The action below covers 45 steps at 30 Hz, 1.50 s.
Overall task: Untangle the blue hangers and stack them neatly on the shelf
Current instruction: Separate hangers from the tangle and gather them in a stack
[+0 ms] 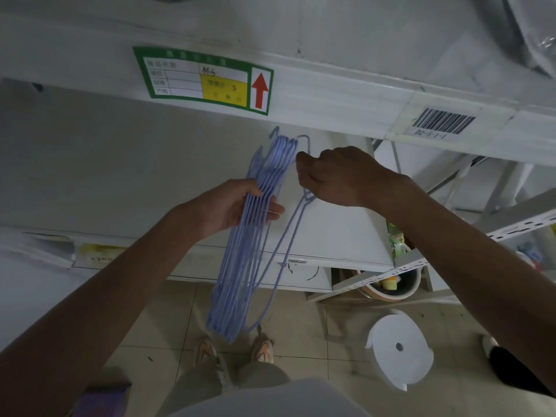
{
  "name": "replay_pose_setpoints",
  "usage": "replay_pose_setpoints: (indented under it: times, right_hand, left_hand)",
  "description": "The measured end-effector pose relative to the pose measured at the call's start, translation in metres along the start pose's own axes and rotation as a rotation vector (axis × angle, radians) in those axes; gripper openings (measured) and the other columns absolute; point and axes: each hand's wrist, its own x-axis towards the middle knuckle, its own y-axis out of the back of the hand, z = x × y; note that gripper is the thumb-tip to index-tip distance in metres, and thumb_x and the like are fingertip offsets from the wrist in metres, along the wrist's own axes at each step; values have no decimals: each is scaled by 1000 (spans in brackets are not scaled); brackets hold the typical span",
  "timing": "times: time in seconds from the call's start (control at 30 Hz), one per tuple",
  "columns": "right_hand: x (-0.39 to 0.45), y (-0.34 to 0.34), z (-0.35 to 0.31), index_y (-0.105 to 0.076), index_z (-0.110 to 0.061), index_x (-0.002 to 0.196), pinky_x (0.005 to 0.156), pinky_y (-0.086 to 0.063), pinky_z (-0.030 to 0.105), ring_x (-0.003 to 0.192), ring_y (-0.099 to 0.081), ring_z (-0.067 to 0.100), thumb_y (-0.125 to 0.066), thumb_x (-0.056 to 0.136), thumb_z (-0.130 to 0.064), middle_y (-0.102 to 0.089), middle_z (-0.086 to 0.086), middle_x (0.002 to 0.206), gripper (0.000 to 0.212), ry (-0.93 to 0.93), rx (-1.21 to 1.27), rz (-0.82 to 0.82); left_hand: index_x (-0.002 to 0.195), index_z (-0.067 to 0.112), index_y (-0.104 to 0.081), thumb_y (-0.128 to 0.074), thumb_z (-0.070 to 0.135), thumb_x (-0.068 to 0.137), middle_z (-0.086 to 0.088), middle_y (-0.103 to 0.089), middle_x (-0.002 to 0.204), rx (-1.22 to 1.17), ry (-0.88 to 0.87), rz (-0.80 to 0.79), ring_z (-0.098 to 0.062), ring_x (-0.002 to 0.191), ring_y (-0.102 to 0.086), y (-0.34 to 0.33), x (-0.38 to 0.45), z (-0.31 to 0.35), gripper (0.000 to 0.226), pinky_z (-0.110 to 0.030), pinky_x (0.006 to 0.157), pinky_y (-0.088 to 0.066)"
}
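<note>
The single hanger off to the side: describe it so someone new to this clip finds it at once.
Start at the green label on the shelf edge, then drop to the right hand. It pinches one blue hanger, hanging apart from the bundle of hangers held in the left hand.

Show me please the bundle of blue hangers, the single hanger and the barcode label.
bundle of blue hangers (240,245): head view, middle of wires.
single hanger (288,239): head view, its wire.
barcode label (442,121): head view, bars.
</note>
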Motion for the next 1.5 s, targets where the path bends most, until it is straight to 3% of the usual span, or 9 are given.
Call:
replay_pose_setpoints:
  times: [0.37,0.47,0.63,0.87,1.03,1.13,1.23,1.43,1.5]
  right_hand:
    - [24,24,-25,-65,-6,102,65,-28,32,70,-43,22,-40,105,-31,-36,-3,71,35,52,-56,-151]
    - [30,28,-26,-53,-9,72,57,-21,30,59,-37,17,-43,103,-30,-33,-4,64,38,55,-95,-153]
    - [33,35,-22,-30,-22,56,60,-30,30,53,-25,12,-51,99,-58,-31,-3,61,60,88,-16,-146]
    - [38,44,-25,-33,-19,48,49,-10,26,50,-30,7,-49,95,-72,-34,-2,53,74,124,58,-48]
    - [30,41,-30,-62,-11,62,53,-33,31,72,-61,24,-49,103,-42,-56,6,65,54,83,63,166]
    - [17,36,-40,-73,-7,85,79,-54,34,89,-70,26,-55,89,-12,-74,8,91,20,-4,496,564]
    - [3,11,-57,-67,-4,119,103,-51,38,117,-64,21,-58,89,-4,-70,8,121,31,-346,883,752]
    - [-19,-26,-78,-29,-18,160,96,-47,16,138,-49,10,-70,97,-38,-41,-4,158,78,-772,1464,383]
    - [-26,-34,-76,-28,-18,162,104,-49,26,134,-55,12,-73,91,-49,-47,-3,156,89,-795,1592,205]
  left_hand:
    - [132,3,-51,-50,18,87,-35,-58,135,-412,-82,-154,-50,124,-59,-23,11,-47,48,-56,104,-49]
    - [130,10,-46,-48,18,89,-36,-55,138,-433,-109,-220,-48,130,-54,-25,12,-51,41,-49,101,-50]
    - [123,13,-45,-44,17,88,-34,-54,140,-374,-138,-245,-47,133,-52,-24,12,-48,35,-43,93,-46]
    - [127,10,-43,-48,16,86,-34,-52,143,-478,-139,-306,-50,133,-51,-24,13,-55,42,-60,117,-33]
    - [128,7,-47,-53,14,81,-32,-54,141,-549,-157,-305,-50,131,-52,-26,10,-57,48,-65,112,-36]
    - [128,6,-51,-55,12,79,-27,-62,124,-559,-167,-270,-48,121,-60,-27,5,-53,49,-65,105,-44]
    - [127,5,-53,-48,12,84,-23,-65,116,-523,-165,-238,-44,114,-65,-27,-1,-48,44,-61,100,-50]
    - [144,-4,-46,-41,13,89,-29,-61,132,-421,-177,-203,-44,116,-64,-29,-12,-41,58,-54,99,-53]
    - [144,-5,-45,-41,13,89,-29,-59,134,-416,-187,-207,-44,116,-64,-29,-14,-40,59,-53,98,-53]
